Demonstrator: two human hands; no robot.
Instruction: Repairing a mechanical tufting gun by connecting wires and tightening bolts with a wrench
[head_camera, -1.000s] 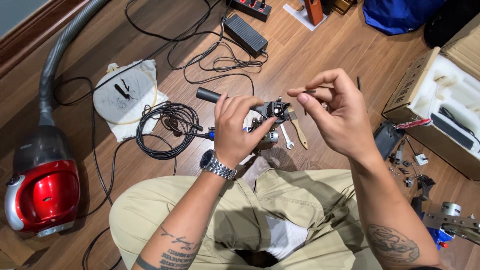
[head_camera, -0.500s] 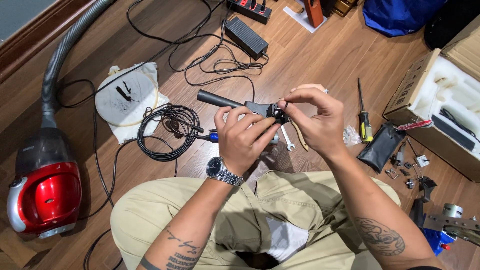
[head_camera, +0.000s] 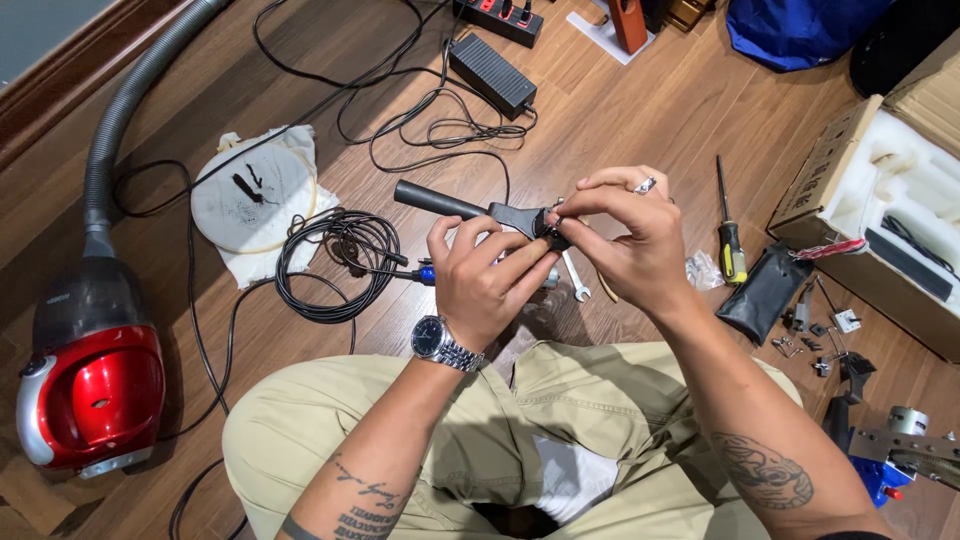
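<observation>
Both hands meet above the person's lap, over the wooden floor (head_camera: 620, 110). The left hand (head_camera: 482, 278) is wrapped around the black handle (head_camera: 440, 203), a rod-shaped tool whose grip end points away to the left, held level and clear of the floor. The right hand (head_camera: 625, 240) pinches at the dark fitting on the handle's near end, thumb and forefinger pressed together on a small part too tiny to identify.

To do this well, the left hand should probably keep the handle steady and level while the right works only with its fingertips, turning or seating the small piece squarely so it does not cross or slip. Holding the work low over the lap seems wise, since a dropped piece could vanish among the loose bits on the floor.

A small wrench (head_camera: 574, 277) lies just below the hands, a yellow-handled screwdriver (head_camera: 730, 235) to the right, and a coiled cable (head_camera: 335, 262) to the left.
</observation>
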